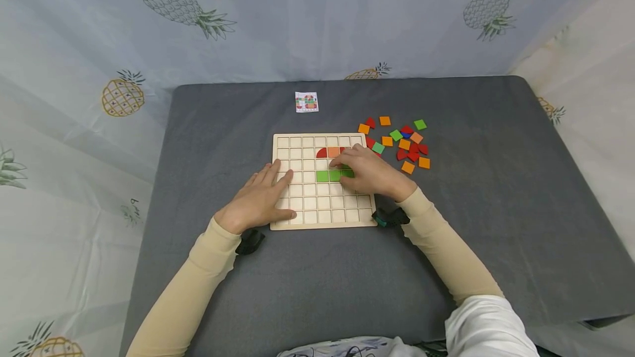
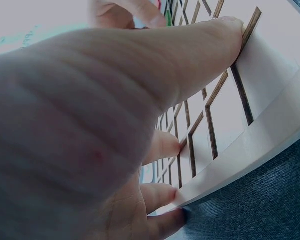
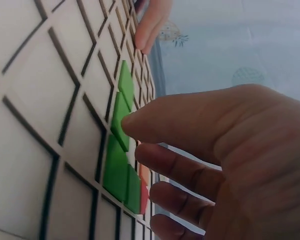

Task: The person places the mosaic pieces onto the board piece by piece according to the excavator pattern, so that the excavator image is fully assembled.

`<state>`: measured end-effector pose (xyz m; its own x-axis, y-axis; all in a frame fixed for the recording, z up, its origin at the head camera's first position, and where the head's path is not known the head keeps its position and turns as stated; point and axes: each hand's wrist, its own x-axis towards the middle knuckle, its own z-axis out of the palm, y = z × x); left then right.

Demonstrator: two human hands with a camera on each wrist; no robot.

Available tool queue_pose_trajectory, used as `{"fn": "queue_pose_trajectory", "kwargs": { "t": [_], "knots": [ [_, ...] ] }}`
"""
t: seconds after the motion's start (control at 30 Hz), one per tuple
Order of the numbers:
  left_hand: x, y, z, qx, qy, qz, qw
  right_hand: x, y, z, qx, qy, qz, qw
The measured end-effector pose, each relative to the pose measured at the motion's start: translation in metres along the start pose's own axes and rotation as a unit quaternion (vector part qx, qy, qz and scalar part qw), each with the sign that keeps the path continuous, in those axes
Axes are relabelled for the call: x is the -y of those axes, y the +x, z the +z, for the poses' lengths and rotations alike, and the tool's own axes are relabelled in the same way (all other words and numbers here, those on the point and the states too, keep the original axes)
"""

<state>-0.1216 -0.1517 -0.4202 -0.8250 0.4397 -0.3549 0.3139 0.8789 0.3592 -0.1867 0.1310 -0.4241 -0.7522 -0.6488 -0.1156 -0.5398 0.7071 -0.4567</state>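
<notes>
A pale wooden grid board (image 1: 310,203) lies on the table. My left hand (image 1: 258,197) rests spread along its left side, the thumb over the near-left squares and the fingertips at the edge. Over the right half, my right hand (image 1: 369,172) bends its fingers loosely above the board, its thumb right at a green square tile (image 3: 121,120) in the right wrist view. Green tiles (image 1: 322,176) line one row, with another beside the row's right end, partly under my hand. Farther up sit a red quarter-circle tile (image 1: 322,152), an orange square tile (image 1: 333,151) and more red, partly hidden.
Loose tiles in orange (image 1: 387,141), green (image 1: 420,124), red (image 1: 423,149) and blue lie scattered right of the board. A small printed pattern card (image 1: 306,102) lies beyond it on the grey table (image 1: 223,125). A pineapple-print curtain (image 1: 297,26) hangs behind.
</notes>
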Motion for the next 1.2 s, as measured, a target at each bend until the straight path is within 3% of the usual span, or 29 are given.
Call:
{"fn": "queue_pose_trajectory", "kwargs": {
  "t": [0.27,0.6,0.77,1.03,1.2],
  "knots": [
    [-0.002,-0.001,-0.002,-0.002,-0.001,0.006,1.0000,-0.007,-0.011,-0.017,-0.032,0.061,0.011,0.9976],
    [-0.002,-0.001,-0.001,-0.008,0.000,0.013,0.9999,-0.046,-0.040,-0.047,-0.105,0.109,0.092,0.9841],
    [-0.002,0.000,-0.001,-0.014,0.000,0.016,0.9998,-0.066,-0.053,-0.060,-0.139,0.104,0.137,0.9752],
    [-0.001,0.000,0.000,-0.008,0.003,0.010,0.9999,-0.106,-0.063,-0.057,-0.166,0.088,0.200,0.9617],
    [-0.001,-0.002,-0.001,-0.008,0.003,0.011,0.9999,-0.128,-0.064,-0.058,-0.160,0.066,0.205,0.9633]
  ]
}}
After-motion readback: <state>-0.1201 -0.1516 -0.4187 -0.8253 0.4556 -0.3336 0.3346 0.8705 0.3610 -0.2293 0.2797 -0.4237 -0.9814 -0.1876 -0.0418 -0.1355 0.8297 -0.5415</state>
